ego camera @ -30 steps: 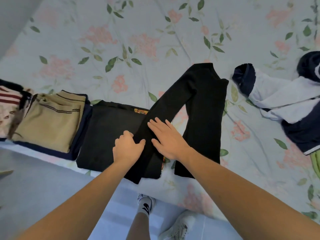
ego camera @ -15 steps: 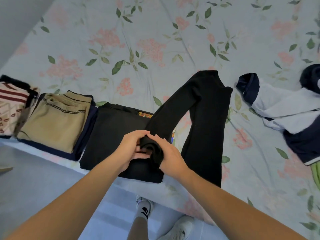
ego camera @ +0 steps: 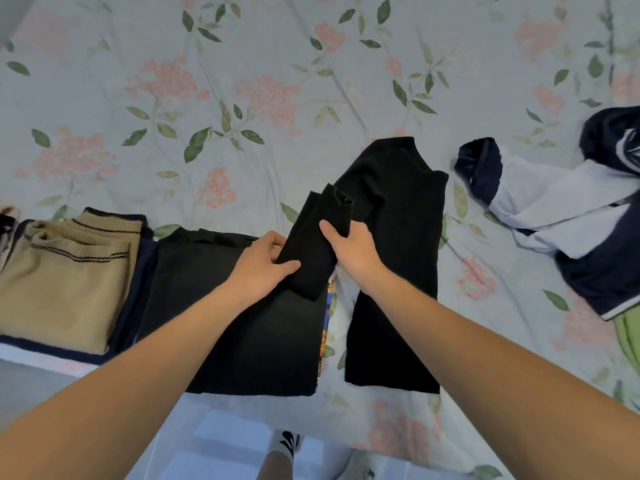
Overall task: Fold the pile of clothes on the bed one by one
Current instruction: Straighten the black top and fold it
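A black long-sleeved garment (ego camera: 398, 258) lies on the floral bedsheet (ego camera: 242, 98), its body running toward the bed's near edge. Its left sleeve (ego camera: 317, 237) is doubled over and lifted between both hands. My left hand (ego camera: 259, 266) pinches the sleeve's lower fold from the left. My right hand (ego camera: 353, 247) grips the sleeve's cuff end from the right. A folded black garment (ego camera: 242, 323) lies flat just left of it, under my left forearm. An unfolded navy-and-white garment (ego camera: 571, 216) lies crumpled at the right.
A folded tan knit (ego camera: 62, 275) rests on a navy piece at the left edge. Something green (ego camera: 628, 337) pokes in at the far right. The bed's near edge runs along the bottom, with my socked foot (ego camera: 285, 445) on the floor below.
Both hands went from pressing flat on the sleeve to gripping it. They have folded the sleeve's end upward and back toward the garment's body.
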The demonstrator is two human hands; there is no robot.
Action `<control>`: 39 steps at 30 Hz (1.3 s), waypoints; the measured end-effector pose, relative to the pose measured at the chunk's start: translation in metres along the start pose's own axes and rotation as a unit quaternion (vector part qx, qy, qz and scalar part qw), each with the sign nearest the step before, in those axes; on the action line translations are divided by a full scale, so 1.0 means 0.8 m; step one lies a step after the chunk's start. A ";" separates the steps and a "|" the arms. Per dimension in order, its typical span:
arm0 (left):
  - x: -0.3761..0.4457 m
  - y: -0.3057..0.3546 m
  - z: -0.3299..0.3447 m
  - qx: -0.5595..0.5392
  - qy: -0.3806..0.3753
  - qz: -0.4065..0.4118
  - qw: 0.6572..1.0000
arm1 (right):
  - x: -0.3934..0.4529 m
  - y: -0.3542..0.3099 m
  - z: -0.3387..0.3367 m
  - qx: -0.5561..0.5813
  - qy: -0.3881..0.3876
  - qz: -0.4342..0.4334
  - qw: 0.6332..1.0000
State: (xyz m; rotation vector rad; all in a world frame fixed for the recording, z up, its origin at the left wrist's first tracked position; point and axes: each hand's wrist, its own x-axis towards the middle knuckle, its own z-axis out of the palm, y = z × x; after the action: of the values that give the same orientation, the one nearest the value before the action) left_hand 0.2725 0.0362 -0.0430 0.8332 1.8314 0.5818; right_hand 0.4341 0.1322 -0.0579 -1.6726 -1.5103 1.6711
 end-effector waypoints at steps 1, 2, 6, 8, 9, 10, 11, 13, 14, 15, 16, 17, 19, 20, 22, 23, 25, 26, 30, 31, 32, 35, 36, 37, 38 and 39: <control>0.008 0.000 0.002 0.016 0.014 0.005 1.000 | 0.008 0.003 0.000 -0.027 0.012 -0.009 1.000; 0.014 -0.002 0.005 0.026 0.024 0.011 0.999 | 0.012 0.008 0.001 -0.081 0.032 -0.027 0.996; 0.025 -0.016 0.013 0.128 0.053 0.125 0.982 | 0.000 0.035 -0.003 -0.375 0.119 -0.241 0.887; 0.024 -0.031 0.004 0.159 0.034 0.193 0.968 | -0.008 0.059 -0.005 -0.428 0.022 -0.318 0.846; 0.022 -0.037 -0.004 0.174 -0.005 0.210 0.962 | -0.009 0.070 -0.006 -0.444 -0.034 -0.317 0.837; 0.021 -0.044 -0.012 0.198 -0.054 0.216 0.955 | -0.011 0.078 -0.007 -0.456 -0.080 -0.300 0.834; 0.021 -0.047 -0.018 0.231 -0.095 0.220 0.943 | -0.009 0.084 -0.008 -0.462 -0.109 -0.282 0.834; 0.029 -0.052 -0.026 0.284 -0.124 0.244 0.919 | -0.006 0.085 -0.010 -0.457 -0.122 -0.261 0.842; 0.035 -0.050 -0.027 0.286 -0.114 0.256 0.916 | -0.006 0.081 -0.011 -0.444 -0.121 -0.257 0.850; 0.042 -0.046 -0.028 0.271 -0.101 0.259 0.922 | -0.004 0.077 -0.011 -0.428 -0.125 -0.251 0.859; 0.049 -0.039 -0.029 0.250 -0.088 0.256 0.930 | -0.001 0.074 -0.013 -0.414 -0.134 -0.243 0.867; 0.056 -0.031 -0.029 0.229 -0.080 0.246 0.938 | 0.002 0.072 -0.015 -0.406 -0.142 -0.236 0.871; 0.070 -0.013 -0.028 0.195 -0.069 0.223 0.953 | 0.004 0.065 -0.022 -0.385 -0.153 -0.221 0.883; 0.076 -0.004 -0.027 0.176 -0.064 0.207 0.960 | 0.005 0.060 -0.026 -0.361 -0.158 -0.207 0.895; 0.091 0.013 -0.023 0.140 -0.060 0.184 0.971 | 0.005 0.049 -0.031 -0.303 -0.162 -0.163 0.925; 0.100 0.021 -0.020 0.125 -0.062 0.178 0.974 | 0.005 0.044 -0.032 -0.263 -0.158 -0.136 0.942; 0.117 0.039 -0.011 0.096 -0.068 0.176 0.977 | 0.011 0.039 -0.029 -0.159 -0.121 -0.096 0.975; 0.124 0.049 -0.005 0.082 -0.067 0.179 0.978 | 0.016 0.038 -0.028 -0.106 -0.088 -0.082 0.987; 0.142 0.091 0.016 -0.002 -0.052 0.167 0.985 | 0.039 0.018 -0.036 0.099 0.057 -0.033 0.993; 0.147 0.100 0.017 -0.026 -0.071 0.150 0.986 | 0.045 0.012 -0.044 0.164 0.076 -0.010 0.983; 0.153 0.107 0.017 -0.036 -0.102 0.128 0.986 | 0.053 0.008 -0.052 0.229 0.087 0.018 0.969; 0.176 0.121 0.012 0.013 -0.197 0.058 0.979 | 0.077 0.003 -0.083 0.400 0.096 0.083 0.908; 0.187 0.124 0.013 0.033 -0.208 0.051 0.976 | 0.083 0.004 -0.094 0.441 0.101 0.095 0.887; 0.199 0.130 0.016 0.050 -0.212 0.051 0.975 | 0.088 0.007 -0.105 0.467 0.109 0.103 0.872; 0.210 0.139 0.020 0.067 -0.212 0.055 0.973 | 0.091 0.011 -0.116 0.477 0.120 0.108 0.864; 0.220 0.149 0.026 0.086 -0.213 0.065 0.971 | 0.093 0.017 -0.127 0.481 0.132 0.114 0.859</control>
State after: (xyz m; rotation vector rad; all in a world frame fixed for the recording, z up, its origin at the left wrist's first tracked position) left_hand 0.2787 0.2482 -0.0706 1.1077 1.4523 0.2946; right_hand 0.5091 0.2316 -0.0815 -1.4025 -0.2107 1.7510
